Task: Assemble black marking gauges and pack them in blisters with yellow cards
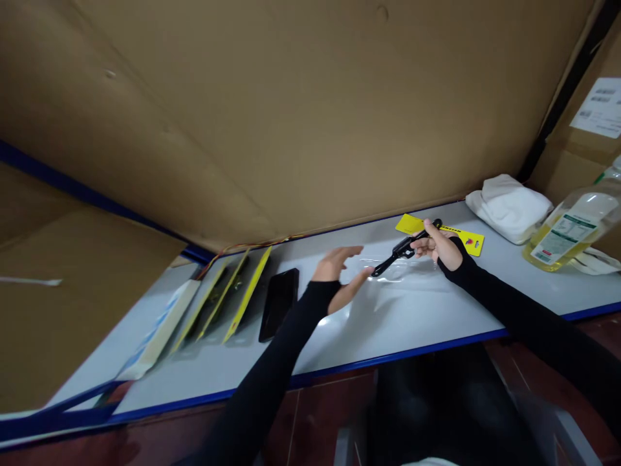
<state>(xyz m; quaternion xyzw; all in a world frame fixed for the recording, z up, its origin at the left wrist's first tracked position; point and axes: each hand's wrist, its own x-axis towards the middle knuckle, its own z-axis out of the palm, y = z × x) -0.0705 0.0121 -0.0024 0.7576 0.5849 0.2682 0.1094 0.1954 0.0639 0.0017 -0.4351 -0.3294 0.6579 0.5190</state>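
My right hand is closed around one end of a slim black tool with a small loop at its middle. I cannot make out its exact kind. The tool slants down to the left, above the table. My left hand is open at its lower end, fingers apart and thumb close to the tip; whether they touch I cannot tell. Beneath the tool lies a clear plastic blister shell. Behind my right hand a yellow backing card with a hang hole rests on the table.
A black phone lies left of my left hand. Several yellow-carded packs and a white-and-blue packet are further left. A white cloth and a bottle of yellow liquid stand right. Cardboard walls the table.
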